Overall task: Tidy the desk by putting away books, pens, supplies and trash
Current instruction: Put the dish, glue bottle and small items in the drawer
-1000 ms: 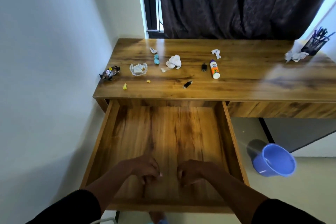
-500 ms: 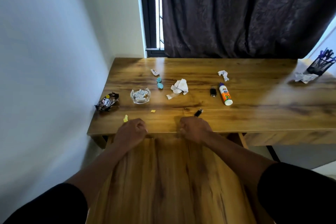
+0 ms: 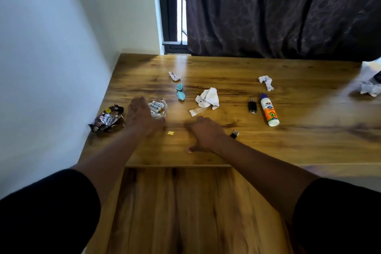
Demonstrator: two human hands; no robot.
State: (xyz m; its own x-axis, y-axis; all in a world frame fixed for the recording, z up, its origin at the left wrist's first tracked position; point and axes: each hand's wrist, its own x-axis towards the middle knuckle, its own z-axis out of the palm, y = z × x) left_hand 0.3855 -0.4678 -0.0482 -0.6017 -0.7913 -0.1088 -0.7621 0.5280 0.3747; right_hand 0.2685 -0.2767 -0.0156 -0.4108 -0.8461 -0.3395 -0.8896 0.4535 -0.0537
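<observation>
The left hand (image 3: 140, 112), fingers extended and holding nothing, reaches the small glass dish (image 3: 157, 108) just beyond it on the counter (image 3: 299, 142); the right hand (image 3: 206, 135) rests flat and unloaded. The dish is probably rigid, smooth and breakable: grasp it across the rim and keep it level so its contents stay in.

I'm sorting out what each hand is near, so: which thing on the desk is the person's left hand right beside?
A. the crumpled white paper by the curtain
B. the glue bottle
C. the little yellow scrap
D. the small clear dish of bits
D: the left hand lies against the left side of the small clear dish, while the glue bottle lies far off to the right.
</observation>
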